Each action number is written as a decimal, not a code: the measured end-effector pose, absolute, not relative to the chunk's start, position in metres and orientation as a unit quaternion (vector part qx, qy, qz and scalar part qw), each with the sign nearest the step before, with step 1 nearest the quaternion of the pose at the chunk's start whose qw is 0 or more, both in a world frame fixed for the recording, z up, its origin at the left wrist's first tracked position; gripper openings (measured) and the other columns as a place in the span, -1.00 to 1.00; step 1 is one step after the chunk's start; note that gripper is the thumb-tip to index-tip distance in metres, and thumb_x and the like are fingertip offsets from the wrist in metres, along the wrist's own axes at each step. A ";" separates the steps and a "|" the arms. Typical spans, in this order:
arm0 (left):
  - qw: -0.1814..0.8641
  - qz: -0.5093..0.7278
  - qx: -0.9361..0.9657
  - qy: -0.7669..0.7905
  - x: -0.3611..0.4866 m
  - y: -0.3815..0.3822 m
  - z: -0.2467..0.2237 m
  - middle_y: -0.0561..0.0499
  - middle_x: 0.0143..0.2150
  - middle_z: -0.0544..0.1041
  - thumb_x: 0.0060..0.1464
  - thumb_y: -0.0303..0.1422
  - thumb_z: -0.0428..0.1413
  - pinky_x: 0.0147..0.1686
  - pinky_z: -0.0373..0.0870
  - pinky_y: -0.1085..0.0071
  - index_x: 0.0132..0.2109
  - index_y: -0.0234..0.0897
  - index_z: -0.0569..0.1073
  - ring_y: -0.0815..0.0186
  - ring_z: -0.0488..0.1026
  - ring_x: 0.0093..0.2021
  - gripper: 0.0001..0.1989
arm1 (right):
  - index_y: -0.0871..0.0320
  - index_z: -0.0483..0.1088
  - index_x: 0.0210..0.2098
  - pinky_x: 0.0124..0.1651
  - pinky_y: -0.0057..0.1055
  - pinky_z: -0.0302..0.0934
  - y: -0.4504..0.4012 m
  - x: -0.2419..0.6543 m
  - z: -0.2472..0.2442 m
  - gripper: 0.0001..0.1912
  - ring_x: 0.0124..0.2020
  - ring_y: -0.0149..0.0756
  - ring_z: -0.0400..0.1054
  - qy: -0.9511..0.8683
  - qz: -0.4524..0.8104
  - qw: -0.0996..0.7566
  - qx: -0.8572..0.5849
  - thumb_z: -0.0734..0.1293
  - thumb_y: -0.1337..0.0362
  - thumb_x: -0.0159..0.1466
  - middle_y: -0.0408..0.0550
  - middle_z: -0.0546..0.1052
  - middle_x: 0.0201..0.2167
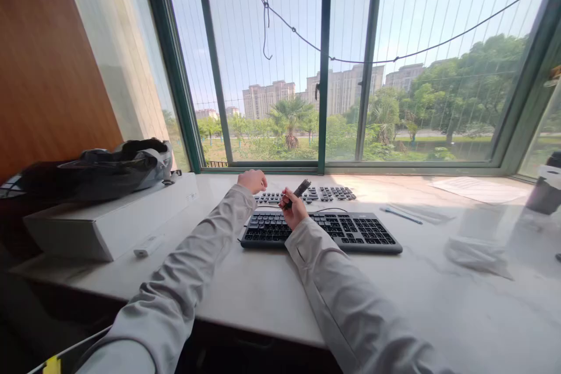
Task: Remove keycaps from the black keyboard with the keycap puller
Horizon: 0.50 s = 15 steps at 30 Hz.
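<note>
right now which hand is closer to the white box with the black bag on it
Left. The left hand is beyond the far keyboard's left end, on the side of the white box. The right hand holds a dark tool over the near keyboard, farther right.

Bright daylight enters via far window [324,64]. Strong glare on white counter [438,280] at right; far-right items washed out. Near-left corner dim, in shadow. Wide-angle distortion bends frame edges. Focus sharp at centre.

Far keyboard [326,193] part hidden by right hand [293,211] (obj too small).
</note>
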State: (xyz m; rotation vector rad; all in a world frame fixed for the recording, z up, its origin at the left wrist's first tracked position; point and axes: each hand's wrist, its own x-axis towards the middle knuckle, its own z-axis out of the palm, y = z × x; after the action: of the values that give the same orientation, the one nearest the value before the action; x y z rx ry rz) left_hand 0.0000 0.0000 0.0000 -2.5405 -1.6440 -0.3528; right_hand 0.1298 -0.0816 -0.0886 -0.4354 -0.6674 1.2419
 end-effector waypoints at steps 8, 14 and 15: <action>-0.009 -0.173 -0.851 -0.496 -0.052 -0.047 -0.027 0.03 -0.24 0.59 -0.07 -0.01 0.13 -0.19 0.30 0.44 -0.25 -0.12 0.59 0.24 0.46 -0.20 -0.65 | 0.18 0.34 -0.50 -0.58 -0.49 -0.09 -0.089 0.108 -0.085 -0.69 -0.61 -0.52 0.02 -0.339 0.527 0.737 -0.253 0.46 0.11 -0.05 -0.25 0.22 -0.65; -0.137 -0.159 -0.908 -0.363 -0.067 -0.041 -0.053 0.06 -0.23 0.59 -0.02 -0.05 0.11 -0.14 0.29 0.49 -0.18 -0.16 0.58 0.29 0.45 -0.17 -0.64 | 0.16 0.36 -0.49 -0.56 -0.47 -0.13 -0.093 0.088 -0.091 -0.69 -0.60 -0.50 0.00 -0.377 0.523 0.707 -0.290 0.45 0.07 -0.03 -0.23 0.27 -0.62; -0.154 -0.152 -0.913 -0.346 -0.067 -0.042 -0.053 0.06 -0.22 0.58 -0.03 -0.07 0.13 -0.14 0.28 0.50 -0.17 -0.16 0.58 0.29 0.45 -0.17 -0.64 | 0.16 0.36 -0.49 -0.56 -0.47 -0.12 -0.094 0.086 -0.092 -0.69 -0.60 -0.50 0.00 -0.381 0.523 0.702 -0.296 0.44 0.06 -0.03 -0.23 0.27 -0.62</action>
State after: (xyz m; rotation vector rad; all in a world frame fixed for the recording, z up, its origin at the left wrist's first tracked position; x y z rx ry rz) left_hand -0.0671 -0.0420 -0.0532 -3.1880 -1.2095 -0.5311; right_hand 0.0857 -0.0939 -0.0920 -0.6588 -0.8488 1.1642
